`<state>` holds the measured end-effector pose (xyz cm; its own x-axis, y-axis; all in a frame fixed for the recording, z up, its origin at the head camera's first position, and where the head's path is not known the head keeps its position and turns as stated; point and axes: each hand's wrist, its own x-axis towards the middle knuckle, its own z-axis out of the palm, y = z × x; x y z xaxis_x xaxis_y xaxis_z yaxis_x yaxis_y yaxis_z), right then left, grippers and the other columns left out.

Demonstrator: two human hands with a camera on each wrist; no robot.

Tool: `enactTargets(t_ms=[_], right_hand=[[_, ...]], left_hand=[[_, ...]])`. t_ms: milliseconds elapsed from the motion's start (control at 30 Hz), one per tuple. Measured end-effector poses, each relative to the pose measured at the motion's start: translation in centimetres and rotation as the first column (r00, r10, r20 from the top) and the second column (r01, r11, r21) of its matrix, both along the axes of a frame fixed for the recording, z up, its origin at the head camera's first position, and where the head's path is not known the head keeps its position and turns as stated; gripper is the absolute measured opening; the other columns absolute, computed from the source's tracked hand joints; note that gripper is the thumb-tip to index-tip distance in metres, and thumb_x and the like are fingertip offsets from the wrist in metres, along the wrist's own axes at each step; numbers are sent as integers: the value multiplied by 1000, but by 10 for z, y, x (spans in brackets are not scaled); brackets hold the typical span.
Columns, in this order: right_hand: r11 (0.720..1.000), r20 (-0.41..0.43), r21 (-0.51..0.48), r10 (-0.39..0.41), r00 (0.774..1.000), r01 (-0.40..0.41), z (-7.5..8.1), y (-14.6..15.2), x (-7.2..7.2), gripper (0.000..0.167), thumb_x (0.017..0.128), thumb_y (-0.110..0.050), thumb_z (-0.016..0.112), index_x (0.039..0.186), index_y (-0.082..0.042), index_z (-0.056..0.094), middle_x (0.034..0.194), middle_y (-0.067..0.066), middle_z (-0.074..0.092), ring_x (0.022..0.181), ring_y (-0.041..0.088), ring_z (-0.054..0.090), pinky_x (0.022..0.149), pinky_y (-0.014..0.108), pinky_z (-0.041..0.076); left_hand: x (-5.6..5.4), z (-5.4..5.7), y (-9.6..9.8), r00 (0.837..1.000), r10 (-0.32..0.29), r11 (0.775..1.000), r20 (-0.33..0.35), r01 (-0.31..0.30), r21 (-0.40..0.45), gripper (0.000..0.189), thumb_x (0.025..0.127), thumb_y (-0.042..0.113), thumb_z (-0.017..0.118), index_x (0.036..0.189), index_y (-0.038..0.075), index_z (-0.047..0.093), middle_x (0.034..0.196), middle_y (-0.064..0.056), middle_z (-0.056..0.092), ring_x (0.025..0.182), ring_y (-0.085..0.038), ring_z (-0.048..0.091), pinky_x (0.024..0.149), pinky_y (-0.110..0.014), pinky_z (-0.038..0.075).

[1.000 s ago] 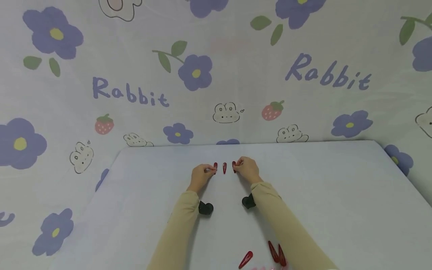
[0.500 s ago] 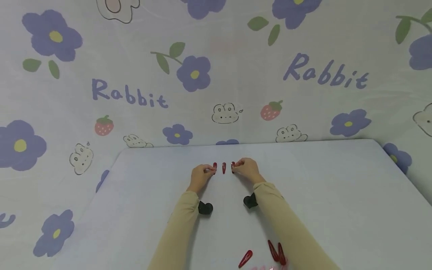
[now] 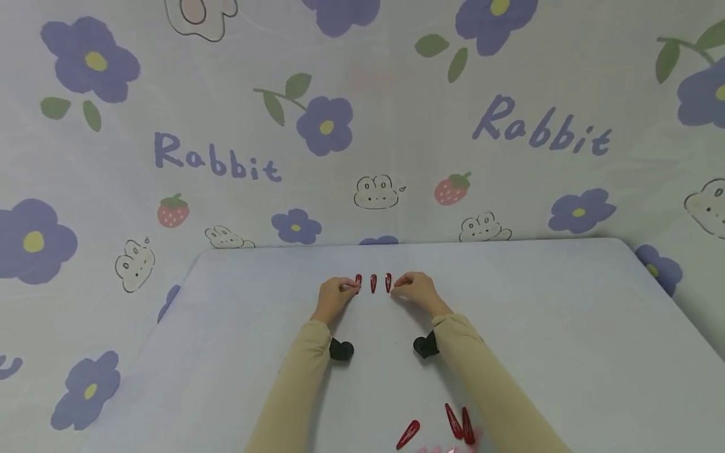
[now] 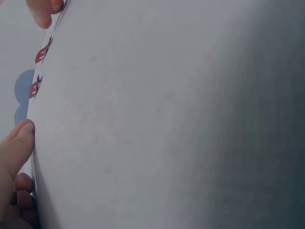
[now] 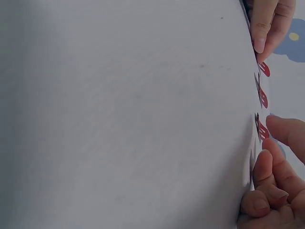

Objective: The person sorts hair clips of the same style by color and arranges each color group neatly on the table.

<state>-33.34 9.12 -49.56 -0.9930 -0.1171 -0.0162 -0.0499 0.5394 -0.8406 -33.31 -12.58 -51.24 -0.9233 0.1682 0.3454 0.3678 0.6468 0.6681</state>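
Head view: near the far edge of the white table (image 3: pixel 538 327), the middle clip (image 3: pixel 373 284) is flanked by the left clip (image 3: pixel 359 279), apparently pinched at its near end by the left hand (image 3: pixel 335 297), and the right clip (image 3: pixel 387 282), released by the right hand (image 3: pixel 420 291) just beside it. For an even row, the left clip is probably best kept parallel and let go without dragging. Unlike earlier, the right clip is fully uncovered.
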Motion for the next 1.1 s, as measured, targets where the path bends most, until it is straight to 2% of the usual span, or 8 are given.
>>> enactTargets(t_ms=[100,133,233,333,633,800,900,1100], right_hand=[[1000,98,-5,9,995,-9,25,-1,20,18,76,-14,69,85,0,63,77,5,61,76,20,51,71,33,39],[1000,124,-6,26,992,-25,26,-1,21,19,78,-16,68,86,0,63,77,5,60,77,20,50,71,33,39],[996,194,-24,92,977,-89,32,-2,26,22,81,-21,65,91,-1,63,84,5,59,83,20,49,74,34,38],[985,222,-76,167,961,-154,43,-3,34,24,84,-23,61,96,-2,62,91,5,58,90,22,48,79,38,38],[944,143,-174,307,941,-282,74,9,63,22,87,-21,58,99,-3,59,84,9,56,69,20,41,55,28,32],[912,111,-261,355,928,-317,80,20,79,27,86,-20,60,106,-3,55,84,15,56,63,16,38,52,26,30],[893,58,-270,388,920,-360,86,28,92,25,87,-18,59,107,-4,55,81,13,56,64,17,40,52,27,32],[883,-44,-217,418,907,-417,96,47,117,18,87,-17,59,101,-6,59,80,10,56,73,22,49,63,32,39]], left_hand=[[-13,-17,-5,1000,-12,1000,-3,12,10,12,80,20,68,84,10,72,82,-4,64,57,-13,42,59,-32,37],[-7,-10,-4,1000,-8,1000,-5,8,9,11,80,19,68,83,9,72,80,-4,63,56,-14,42,58,-31,37],[-36,-59,-18,996,-51,998,-68,53,32,15,79,31,68,82,17,72,79,2,62,59,-14,43,56,-27,34],[-53,-88,-25,994,-75,996,-74,78,36,18,77,37,67,82,20,73,75,3,59,59,-13,41,55,-26,32],[-3,-4,-2,999,-37,999,-4,37,15,10,79,17,69,83,9,72,77,-5,62,59,-20,45,57,-34,37],[-41,-61,-20,987,-83,996,-141,88,25,17,79,38,66,80,22,72,78,6,62,56,-7,41,53,-22,31],[-57,-84,-25,989,-99,995,-110,102,16,21,78,42,66,80,22,72,77,7,62,55,-9,41,53,-24,32],[-48,-62,-18,996,-94,995,0,94,19,18,80,33,66,85,17,73,83,3,63,57,-16,44,55,-30,36]])
